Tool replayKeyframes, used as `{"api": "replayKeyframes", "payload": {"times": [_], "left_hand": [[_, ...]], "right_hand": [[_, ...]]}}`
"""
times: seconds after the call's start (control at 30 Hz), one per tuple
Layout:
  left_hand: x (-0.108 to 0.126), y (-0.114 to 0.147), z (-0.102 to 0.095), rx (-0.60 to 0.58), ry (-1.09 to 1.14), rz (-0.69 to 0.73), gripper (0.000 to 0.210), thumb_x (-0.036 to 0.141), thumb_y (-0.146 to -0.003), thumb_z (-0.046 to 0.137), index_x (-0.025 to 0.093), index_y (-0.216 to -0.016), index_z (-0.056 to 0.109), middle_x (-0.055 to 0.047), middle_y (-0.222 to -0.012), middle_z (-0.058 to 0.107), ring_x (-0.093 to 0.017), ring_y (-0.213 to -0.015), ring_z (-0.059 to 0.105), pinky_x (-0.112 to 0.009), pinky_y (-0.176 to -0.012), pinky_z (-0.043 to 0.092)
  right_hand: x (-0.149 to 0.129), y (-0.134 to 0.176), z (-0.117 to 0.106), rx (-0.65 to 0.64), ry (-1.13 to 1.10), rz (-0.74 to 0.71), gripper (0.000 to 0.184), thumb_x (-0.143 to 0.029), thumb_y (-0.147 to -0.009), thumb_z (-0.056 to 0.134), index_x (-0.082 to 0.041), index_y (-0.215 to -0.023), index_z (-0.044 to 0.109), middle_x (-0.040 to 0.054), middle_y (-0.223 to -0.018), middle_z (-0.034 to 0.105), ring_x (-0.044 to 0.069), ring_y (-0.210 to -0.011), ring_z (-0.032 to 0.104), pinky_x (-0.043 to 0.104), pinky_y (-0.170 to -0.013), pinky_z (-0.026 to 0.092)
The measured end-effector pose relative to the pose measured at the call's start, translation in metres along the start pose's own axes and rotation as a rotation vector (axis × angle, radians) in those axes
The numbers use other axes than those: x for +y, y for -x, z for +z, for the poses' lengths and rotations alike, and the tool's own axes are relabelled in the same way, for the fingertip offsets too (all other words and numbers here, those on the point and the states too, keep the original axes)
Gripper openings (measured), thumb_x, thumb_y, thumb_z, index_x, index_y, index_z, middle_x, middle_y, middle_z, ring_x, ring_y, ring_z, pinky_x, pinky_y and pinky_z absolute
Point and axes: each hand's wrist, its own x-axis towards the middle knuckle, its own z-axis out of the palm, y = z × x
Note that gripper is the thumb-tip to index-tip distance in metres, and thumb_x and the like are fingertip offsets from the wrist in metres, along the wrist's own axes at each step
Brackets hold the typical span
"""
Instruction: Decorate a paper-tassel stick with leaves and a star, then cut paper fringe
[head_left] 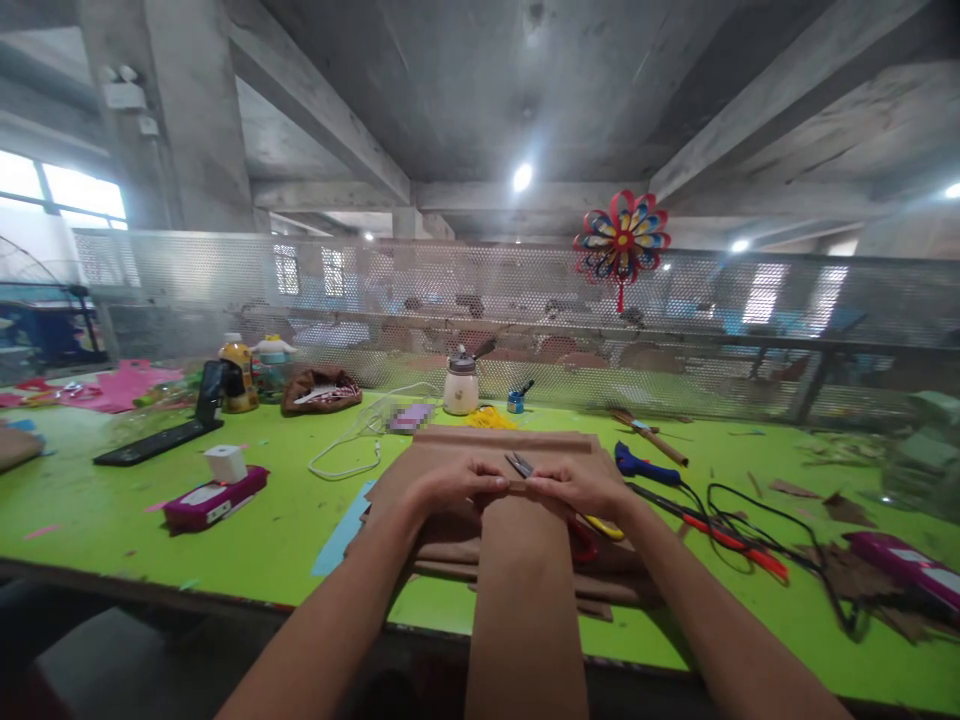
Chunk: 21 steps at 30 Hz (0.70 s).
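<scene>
My left hand [459,482] and my right hand [576,488] pinch the far end of a long strip of brown kraft paper [529,600]. The fingertips lie close together, and the edge between them looks folded over. From there the strip hangs toward me past the table's front edge. Under my hands lies a pile of brown paper sheets [450,550]. A pair of scissors [520,465] rests on the pile. Its blade tips show between my hands, while red and yellow handle parts show beyond the strip, partly hidden by my right hand.
A blue-handled glue gun [645,466] and its cord lie right of the pile. Farther right are paper scraps [847,510]. On the left stand a purple power strip [217,500] and a phone [210,395]. A lidded cup [460,385] stands before the mesh partition [360,340].
</scene>
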Motion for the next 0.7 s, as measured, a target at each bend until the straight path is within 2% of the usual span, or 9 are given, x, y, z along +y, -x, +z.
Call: {"api": "replayKeyframes", "payload": {"times": [0.07, 0.23, 0.43, 0.7], "left_hand": [[-0.001, 0.000, -0.001, 0.010, -0.042, -0.006, 0.038, 0.050, -0.072, 0.059, 0.013, -0.066, 0.056, 0.004, -0.054, 0.043, -0.008, -0.049, 0.040, -0.020, -0.049, 0.035], [-0.002, -0.002, 0.000, 0.035, -0.050, -0.064, 0.036, 0.050, -0.074, 0.056, 0.015, -0.072, 0.055, 0.003, -0.054, 0.046, -0.010, -0.047, 0.045, -0.022, -0.047, 0.035], [-0.010, -0.009, -0.001, 0.110, -0.180, 0.062, 0.035, 0.045, -0.079, 0.051, 0.014, -0.062, 0.052, 0.003, -0.055, 0.045, -0.009, -0.052, 0.039, -0.021, -0.051, 0.030], [-0.019, -0.013, -0.003, 0.129, -0.166, 0.069, 0.034, 0.044, -0.078, 0.052, 0.016, -0.059, 0.047, 0.004, -0.053, 0.040, -0.008, -0.049, 0.036, -0.021, -0.048, 0.029]], "right_hand": [[0.003, 0.001, 0.000, -0.025, -0.051, 0.014, 0.041, -0.052, -0.087, 0.038, -0.016, -0.075, 0.052, -0.0057, -0.048, 0.038, 0.008, -0.043, 0.031, 0.021, -0.044, 0.024], [-0.002, 0.003, 0.000, 0.005, -0.063, 0.033, 0.040, -0.052, -0.087, 0.038, -0.017, -0.070, 0.048, -0.0061, -0.047, 0.036, 0.007, -0.043, 0.029, 0.022, -0.043, 0.022], [-0.005, 0.000, -0.001, 0.056, -0.026, 0.074, 0.036, -0.047, -0.087, 0.038, -0.017, -0.070, 0.048, -0.0062, -0.051, 0.033, 0.008, -0.046, 0.028, 0.022, -0.045, 0.022], [-0.004, -0.001, 0.002, 0.098, -0.019, 0.096, 0.038, -0.046, -0.087, 0.039, -0.016, -0.063, 0.044, -0.0057, -0.054, 0.031, 0.008, -0.050, 0.027, 0.022, -0.047, 0.021]]}}
